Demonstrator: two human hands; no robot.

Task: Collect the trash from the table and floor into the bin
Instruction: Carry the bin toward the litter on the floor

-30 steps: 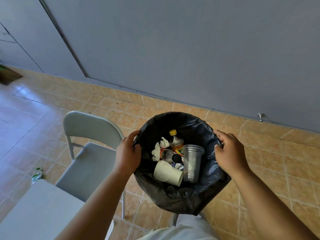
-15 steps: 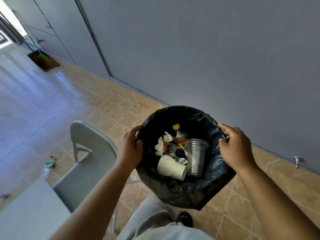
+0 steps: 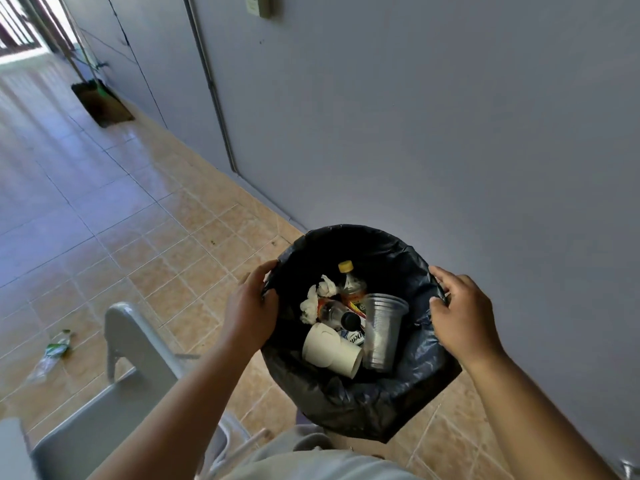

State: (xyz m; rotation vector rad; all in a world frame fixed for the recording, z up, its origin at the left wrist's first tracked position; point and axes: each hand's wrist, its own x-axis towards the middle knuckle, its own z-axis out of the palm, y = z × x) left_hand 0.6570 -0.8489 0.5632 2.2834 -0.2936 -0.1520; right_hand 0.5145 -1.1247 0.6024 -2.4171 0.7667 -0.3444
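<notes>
I hold the bin (image 3: pixel 346 407), lined with a black bag, off the floor in front of me. My left hand (image 3: pixel 251 311) grips its left rim and my right hand (image 3: pixel 457 313) grips its right rim. Inside lie a white paper cup (image 3: pixel 329 349), stacked clear plastic cups (image 3: pixel 382 327), a bottle with a yellow cap (image 3: pixel 350 284), a dark-capped bottle (image 3: pixel 337 315) and crumpled tissue (image 3: pixel 317 296). A crushed plastic bottle with a green label (image 3: pixel 52 351) lies on the tiled floor at the left.
A grey folding chair (image 3: pixel 138 368) stands at my lower left, next to a table corner (image 3: pixel 12 448). A grey wall (image 3: pixel 450 133) runs along the right. A dustpan and broom (image 3: pixel 100 98) lean by the wall far back.
My view has swung left and along the wall while both hands keep hold of the bin. The bottle on the floor and the dustpan have come further into view.
</notes>
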